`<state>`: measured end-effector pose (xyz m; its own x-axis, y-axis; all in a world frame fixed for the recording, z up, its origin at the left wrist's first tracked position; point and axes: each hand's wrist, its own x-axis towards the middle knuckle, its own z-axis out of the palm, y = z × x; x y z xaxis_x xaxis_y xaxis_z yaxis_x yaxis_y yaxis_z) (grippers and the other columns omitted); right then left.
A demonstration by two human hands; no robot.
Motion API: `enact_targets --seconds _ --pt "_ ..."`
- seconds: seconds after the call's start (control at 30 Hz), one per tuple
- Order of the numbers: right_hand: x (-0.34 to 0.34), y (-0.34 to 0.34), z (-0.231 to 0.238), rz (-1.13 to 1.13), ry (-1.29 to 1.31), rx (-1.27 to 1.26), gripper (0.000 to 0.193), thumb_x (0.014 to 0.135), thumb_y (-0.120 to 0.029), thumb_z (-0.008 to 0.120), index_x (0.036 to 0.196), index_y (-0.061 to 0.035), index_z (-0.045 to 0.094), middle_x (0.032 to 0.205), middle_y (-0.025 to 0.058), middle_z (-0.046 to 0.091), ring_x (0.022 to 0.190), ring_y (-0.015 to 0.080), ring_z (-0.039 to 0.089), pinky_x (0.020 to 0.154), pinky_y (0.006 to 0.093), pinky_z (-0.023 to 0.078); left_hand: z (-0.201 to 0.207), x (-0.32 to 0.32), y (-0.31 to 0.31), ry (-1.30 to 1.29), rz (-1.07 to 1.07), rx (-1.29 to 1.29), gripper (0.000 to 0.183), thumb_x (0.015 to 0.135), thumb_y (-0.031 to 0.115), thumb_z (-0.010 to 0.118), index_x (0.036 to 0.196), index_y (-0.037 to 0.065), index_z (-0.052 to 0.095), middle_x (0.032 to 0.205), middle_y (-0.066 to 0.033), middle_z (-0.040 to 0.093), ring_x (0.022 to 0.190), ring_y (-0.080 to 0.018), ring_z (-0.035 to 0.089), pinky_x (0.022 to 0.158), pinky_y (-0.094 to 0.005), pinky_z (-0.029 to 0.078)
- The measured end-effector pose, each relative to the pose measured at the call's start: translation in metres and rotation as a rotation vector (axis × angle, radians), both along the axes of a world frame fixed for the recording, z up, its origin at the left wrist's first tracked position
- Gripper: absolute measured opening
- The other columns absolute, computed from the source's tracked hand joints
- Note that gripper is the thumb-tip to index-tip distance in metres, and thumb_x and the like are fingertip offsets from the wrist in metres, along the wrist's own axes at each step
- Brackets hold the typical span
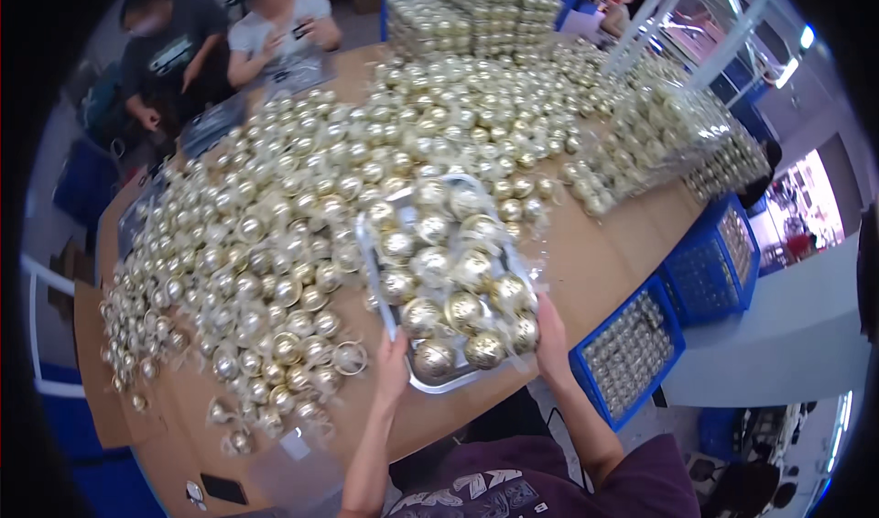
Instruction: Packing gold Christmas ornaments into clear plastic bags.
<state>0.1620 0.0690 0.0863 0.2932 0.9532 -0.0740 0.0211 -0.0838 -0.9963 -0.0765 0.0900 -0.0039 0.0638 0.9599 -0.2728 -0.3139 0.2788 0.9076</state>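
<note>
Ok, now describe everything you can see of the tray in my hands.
The tray is shallow, silvery and shiny, perhaps metal, roughly rectangular with rounded corners and a raised rim. Gold balls hide most of its floor. The left hand grips its near left side, the right hand its right; whether it touches the brown tabletop is unclear.

The tray has much of its floor hidden under gold balls. Fingers of the left hand and right hand lie partly hidden behind its sides. The top edge crops the tall stack; the lower edge cuts off the purple shirt. Contents of the farther blue crate are too small to tell.
</note>
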Motion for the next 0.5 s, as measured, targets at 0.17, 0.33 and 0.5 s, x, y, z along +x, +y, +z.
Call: enact_targets --seconds 0.17,0.33,0.5 --pt "0.116 -0.088 -0.056 -0.462 -0.515 -0.054 0.046 0.103 -0.026 0.032 0.134 0.0064 0.041 0.132 0.0223 0.047 0.126 0.0328 0.042 0.108 0.0365 0.027 -0.001 0.140 0.032 -0.136 -0.488 0.001 0.037 0.100 0.027 0.045 0.125 0.001 0.052 0.114 -0.0049 0.060 0.105 -0.0134 0.054 0.090 -0.0294 0.045" --pt "0.160 -0.120 -0.123 -0.757 -0.302 -0.088 0.057 0.096 -0.033 0.045 0.136 0.0068 0.039 0.137 0.0235 0.044 0.122 0.0372 0.044 0.107 0.0437 0.031 -0.054 0.243 0.067 -0.003 -0.823 0.212 0.042 0.098 0.036 0.050 0.121 0.002 0.056 0.105 -0.0035 0.062 0.094 -0.0123 0.053 0.082 -0.0299 0.047" --pt "0.208 -0.094 -0.189 -0.891 0.140 0.021 0.052 0.099 -0.035 0.038 0.132 0.0053 0.045 0.131 0.0219 0.049 0.115 0.0351 0.050 0.101 0.0416 0.038 -0.087 0.296 0.081 0.212 -0.948 0.365 0.053 0.099 0.044 0.041 0.117 -0.003 0.056 0.118 -0.0163 0.061 0.105 -0.0228 0.056 0.091 -0.0374 0.043"
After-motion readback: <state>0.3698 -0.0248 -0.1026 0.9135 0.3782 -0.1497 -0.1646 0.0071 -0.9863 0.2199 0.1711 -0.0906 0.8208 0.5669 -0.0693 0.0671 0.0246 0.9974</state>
